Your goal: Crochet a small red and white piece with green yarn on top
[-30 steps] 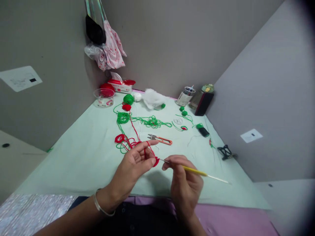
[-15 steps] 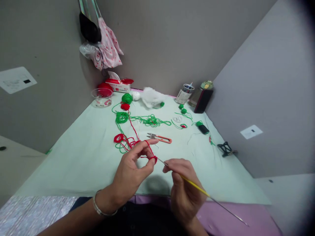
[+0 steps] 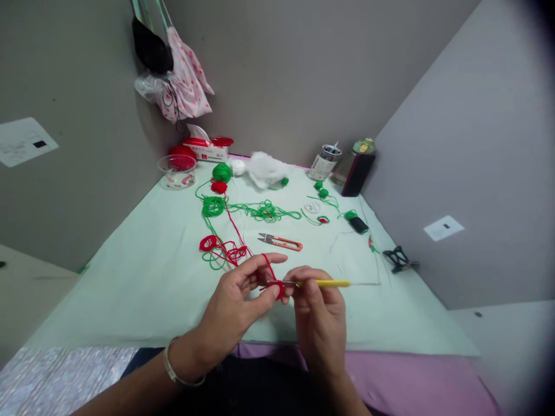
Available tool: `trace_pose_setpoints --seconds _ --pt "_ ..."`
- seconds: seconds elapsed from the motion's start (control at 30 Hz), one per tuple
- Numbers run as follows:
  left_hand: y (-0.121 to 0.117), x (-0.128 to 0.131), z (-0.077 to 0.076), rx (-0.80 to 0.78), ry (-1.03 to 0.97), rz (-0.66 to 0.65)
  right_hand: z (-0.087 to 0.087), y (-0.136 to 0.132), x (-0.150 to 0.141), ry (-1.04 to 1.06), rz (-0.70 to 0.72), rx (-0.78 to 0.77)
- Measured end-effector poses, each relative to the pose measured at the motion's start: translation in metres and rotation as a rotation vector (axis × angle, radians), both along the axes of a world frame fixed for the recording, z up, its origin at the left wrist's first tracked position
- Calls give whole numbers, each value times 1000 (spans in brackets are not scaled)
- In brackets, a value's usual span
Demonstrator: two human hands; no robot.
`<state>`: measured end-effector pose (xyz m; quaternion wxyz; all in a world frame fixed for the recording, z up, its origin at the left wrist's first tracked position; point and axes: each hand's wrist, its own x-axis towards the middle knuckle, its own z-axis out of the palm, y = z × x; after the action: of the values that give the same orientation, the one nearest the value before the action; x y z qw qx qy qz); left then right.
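Note:
My left hand (image 3: pixel 238 303) pinches a small red crochet piece (image 3: pixel 280 289) between thumb and fingers, with red yarn running up over the raised index finger. In my right hand (image 3: pixel 319 306) is a crochet hook (image 3: pixel 332 283) with a yellow handle, held almost level. Its metal tip lies at the red piece, where my right fingertips also come close; whether it passes through a stitch I cannot tell. Red yarn (image 3: pixel 234 252) trails from my left hand across the table. Just beyond the hands lie orange-handled thread snips (image 3: pixel 281 241).
Green yarn (image 3: pixel 266 212) lies tangled mid-table, with a green ball (image 3: pixel 222 173) behind it. White stuffing (image 3: pixel 265 169), a tissue box (image 3: pixel 208 150) and a plastic tub (image 3: pixel 177 173) stand at the back. To the right are a can (image 3: pixel 324 163), a bottle (image 3: pixel 356 164) and a black clip (image 3: pixel 399 260).
My right hand has turned the hook from a downward slant to nearly level and moved closer to my left hand. The red piece has shifted slightly right and down.

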<state>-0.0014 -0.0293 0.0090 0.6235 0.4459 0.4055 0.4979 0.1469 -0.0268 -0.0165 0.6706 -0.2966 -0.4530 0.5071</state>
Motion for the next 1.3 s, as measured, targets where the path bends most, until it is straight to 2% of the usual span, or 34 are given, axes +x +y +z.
trace_pose_setpoints --seconds 0.17,0.27,0.47,0.87,1.0,1.13,1.3 --pt "0 0 -3 -55 -67 -23 1 -1 -1 23 -12 -12" --pt "0 0 -4 -55 -100 7 1 -3 0 -11 -54 -18" --pt "0 -2 -4 -50 -72 57 2 -5 1 -58 -131 44" --pt "0 -1 -4 -45 -76 79 0 -6 1 -68 -149 85" --pt "0 -1 -5 -40 -84 83 -3 -12 0 -168 -240 137" --pt "-2 2 -6 -36 -101 61 -9 -15 -4 -319 -352 260" --pt "-3 4 -6 -62 -169 28 -15 -13 -8 -414 -345 301"
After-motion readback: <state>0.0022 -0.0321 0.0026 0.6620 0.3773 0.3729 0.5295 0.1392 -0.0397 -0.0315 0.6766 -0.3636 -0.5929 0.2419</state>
